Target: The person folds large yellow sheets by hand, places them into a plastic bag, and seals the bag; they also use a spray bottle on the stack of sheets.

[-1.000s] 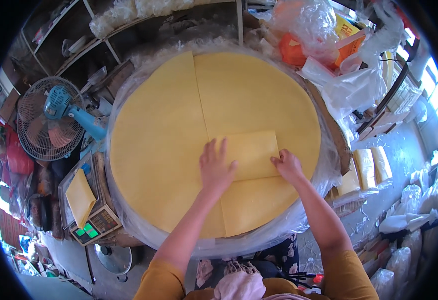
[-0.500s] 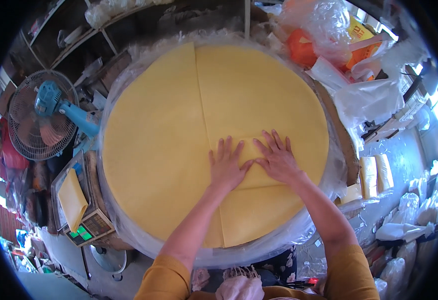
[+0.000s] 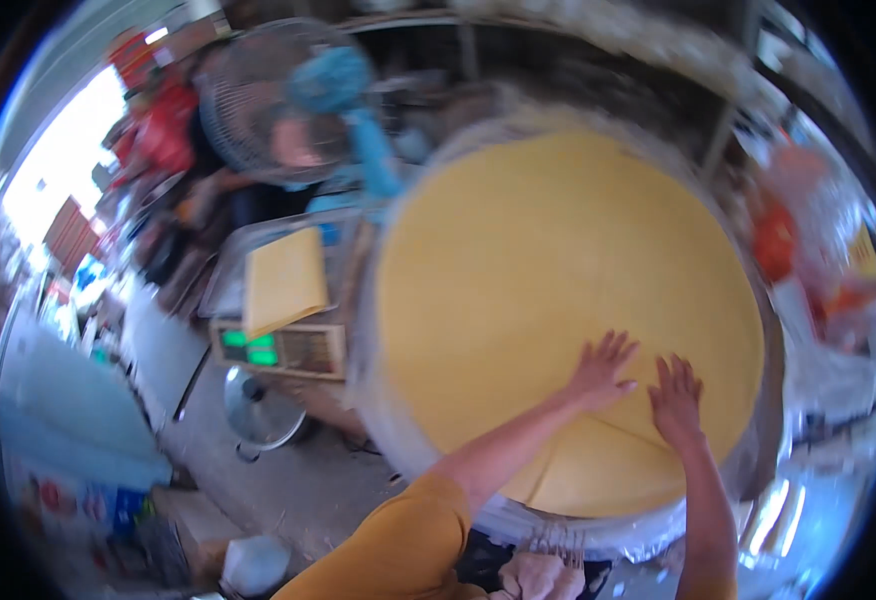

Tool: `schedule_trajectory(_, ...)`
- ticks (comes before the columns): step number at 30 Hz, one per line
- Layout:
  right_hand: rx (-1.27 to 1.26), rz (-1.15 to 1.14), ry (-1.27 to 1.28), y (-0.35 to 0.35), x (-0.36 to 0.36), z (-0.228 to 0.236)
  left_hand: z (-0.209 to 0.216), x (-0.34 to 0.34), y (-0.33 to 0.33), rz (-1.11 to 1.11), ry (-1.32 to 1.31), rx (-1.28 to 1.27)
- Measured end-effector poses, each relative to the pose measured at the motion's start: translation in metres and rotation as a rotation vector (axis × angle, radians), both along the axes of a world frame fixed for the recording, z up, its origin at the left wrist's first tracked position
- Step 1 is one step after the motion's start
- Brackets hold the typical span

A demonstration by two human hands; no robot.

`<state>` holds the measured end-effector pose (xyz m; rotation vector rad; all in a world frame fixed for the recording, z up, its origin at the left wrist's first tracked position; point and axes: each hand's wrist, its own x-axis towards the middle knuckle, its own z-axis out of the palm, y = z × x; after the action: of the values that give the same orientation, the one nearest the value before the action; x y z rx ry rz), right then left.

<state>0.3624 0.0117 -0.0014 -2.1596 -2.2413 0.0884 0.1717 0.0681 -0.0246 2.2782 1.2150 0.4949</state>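
A large round yellow sheet [image 3: 538,260] covers the round table in front of me, with clear plastic [image 3: 648,535] sticking out around its edge. My left hand [image 3: 600,375] rests palm down on its near right part, fingers spread. Just to the right, my right hand [image 3: 678,402] also lies on the sheet with fingers stretched out. Neither hand holds anything. A cut or fold line runs beside the hands, and another shows near the front edge. Left of the table, a folded yellow sheet [image 3: 286,280] lies on the tray of a digital scale [image 3: 328,350] with a lit green display.
A blue electric fan [image 3: 328,80] stands behind the scale. On the floor below sits a pot with a metal lid [image 3: 263,408]. Plastic bags and an orange bundle [image 3: 773,243] are heaped at the right. A pale blue cabinet-like surface [image 3: 68,390] stands far left.
My view has swung to the left, so the table sits further right in the picture and the scale is nearer the middle. Both hands remain on the sheet, slightly turned.
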Motion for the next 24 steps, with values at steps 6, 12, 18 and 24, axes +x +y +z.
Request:
schedule_trajectory(6,-0.122,-0.048,-0.061,-0.009,-0.007,0.023,0.02,-0.188,0.0,0.472,-0.38,0.532)
schedule_trajectory(12,-0.082,-0.125,-0.031,-0.048,-0.021,0.019,0.112,-0.433,-0.018,1.429,0.038,0.428)
schedule_trajectory(18,-0.01,-0.24,0.117,-0.081,-0.039,0.02,0.095,-0.522,-0.004,1.306,-0.046,-0.076)
schedule_trajectory(24,0.025,-0.414,0.531,-0.103,-0.01,-0.021,0.083,-0.529,0.026,1.139,-0.223,-0.211)
